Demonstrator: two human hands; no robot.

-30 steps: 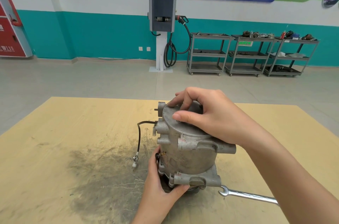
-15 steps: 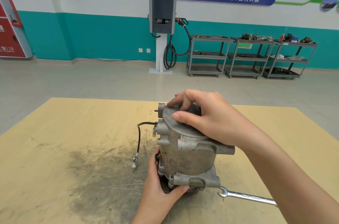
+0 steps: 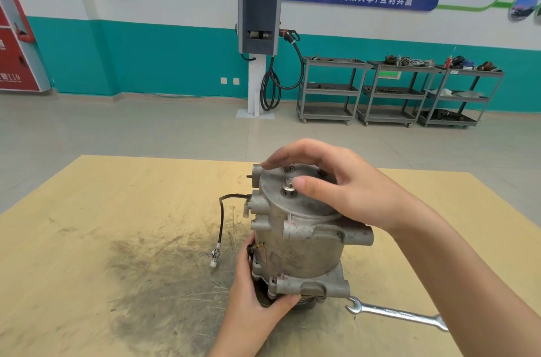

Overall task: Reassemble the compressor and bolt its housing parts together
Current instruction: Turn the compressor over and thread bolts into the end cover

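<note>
Atop compressor (image 3: 295, 228): right hand (image 3: 345, 189) spread, thumb at bolt (image 3: 289, 184) | left hand (image 3: 257, 295) clamps base | judged: finger-start bolts squarely before wrench (image 3: 395, 312).

right hand (image 3: 348, 189): fingers lifted and straightened, no longer curled on the compressor (image 3: 298, 228) top cover | bolt (image 3: 289, 184): now uncovered, standing at the thumb tip | second bolt head (image 3: 288, 170): now showing under the raised fingers
</note>
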